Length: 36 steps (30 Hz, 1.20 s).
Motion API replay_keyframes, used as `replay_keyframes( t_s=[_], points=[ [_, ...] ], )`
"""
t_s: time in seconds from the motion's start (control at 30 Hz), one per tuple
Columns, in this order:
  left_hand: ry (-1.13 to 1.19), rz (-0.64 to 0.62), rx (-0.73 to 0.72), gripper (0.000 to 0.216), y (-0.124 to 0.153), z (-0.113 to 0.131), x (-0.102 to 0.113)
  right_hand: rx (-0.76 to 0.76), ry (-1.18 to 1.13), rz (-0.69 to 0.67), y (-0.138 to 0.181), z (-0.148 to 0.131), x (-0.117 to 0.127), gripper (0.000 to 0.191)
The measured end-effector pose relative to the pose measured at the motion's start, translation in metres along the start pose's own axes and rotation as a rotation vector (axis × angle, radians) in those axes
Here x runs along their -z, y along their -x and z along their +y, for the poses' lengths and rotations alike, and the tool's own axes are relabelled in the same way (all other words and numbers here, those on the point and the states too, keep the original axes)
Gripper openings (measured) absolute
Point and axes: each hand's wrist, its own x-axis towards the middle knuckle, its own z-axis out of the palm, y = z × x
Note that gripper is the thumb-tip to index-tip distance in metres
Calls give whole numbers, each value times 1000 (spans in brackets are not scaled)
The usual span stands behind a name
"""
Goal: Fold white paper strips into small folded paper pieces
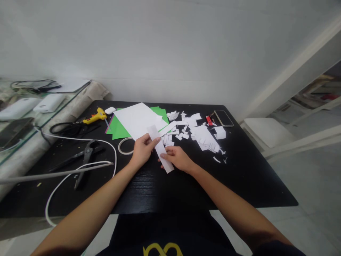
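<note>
A white paper strip (161, 148) is held slanted above the black table, its upper end leaning left. My left hand (143, 149) grips it near the upper part, thumb on top. Lower down, my right hand (178, 158) pinches the same strip, thumb over it and fingers behind. Past my hands lie a white sheet (133, 119) and green sheets (118, 128) in a stack. A roll of tape (119, 146) rests just left of my left hand. Small white paper scraps (183, 134) are scattered beyond my right hand.
On the left are a yellow glue gun (98, 115), black pliers (87, 156) and a looping white cable (115, 156). Toward the back right sit a phone (223, 118), a red object (209, 121) and cut white paper (204, 138). A white stool (262, 131) stands beyond the table's right edge.
</note>
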Motion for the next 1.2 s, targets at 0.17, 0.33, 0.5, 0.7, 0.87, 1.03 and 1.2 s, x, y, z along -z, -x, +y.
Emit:
replay_keyframes(
  t_s=[0.17, 0.33, 0.5, 0.7, 0.87, 1.03, 1.2],
  points=[
    [-17, 11, -3, 33, 0, 0, 0, -5, -8, -3, -1, 1, 0, 37],
    [-19, 11, -8, 33, -1, -2, 0, 0, -14, -3, -1, 1, 0, 36],
    [-15, 10, -12, 33, 0, -1, 0, 5, -19, -2, -1, 1, 0, 35],
    [-15, 14, -13, 32, 0, 1, 0, 4, -21, -6, -1, 2, 0, 36],
    [-19, 14, -14, 32, 0, 1, 0, 3, -22, -2, -1, 2, 0, 37],
    [-20, 16, -14, 30, 0, 0, 0, -4, -23, 0, -1, 1, 0, 36],
    [-11, 23, -17, 29, 0, 1, -1, -4, -20, 3, 0, 0, -1, 36]
  ],
)
